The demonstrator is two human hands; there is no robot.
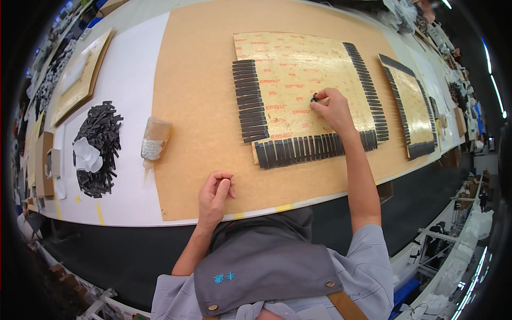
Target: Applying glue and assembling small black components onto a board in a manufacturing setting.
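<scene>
Brown paper (197, 69) is spread beneath the left hand (214, 198) and right hand (335, 110). Under the right hand, a yellow board (298, 58) is edged on three sides by black strips (298, 149). Beyond a bottle (156, 140) left of the left hand, a dark heap (105, 128) is piled. The left fingers are curled; anything held cannot be told. A small black piece (314, 98) is pinched by right thumb and fingertips.
</scene>
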